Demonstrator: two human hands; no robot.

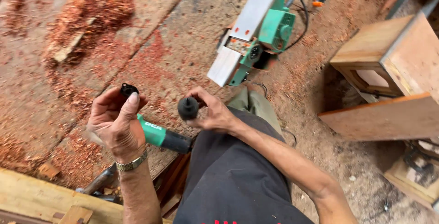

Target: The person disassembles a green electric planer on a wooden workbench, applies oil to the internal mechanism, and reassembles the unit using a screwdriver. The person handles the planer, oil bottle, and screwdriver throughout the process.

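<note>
Head view: black knob (188, 108) between right fingers (204, 97).

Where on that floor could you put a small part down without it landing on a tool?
Bare floor lies between the planer and the wooden boxes. Another shaving-strewn patch sits left of the planer. It is crowded near the left hand, with the green tool and planks.
</note>
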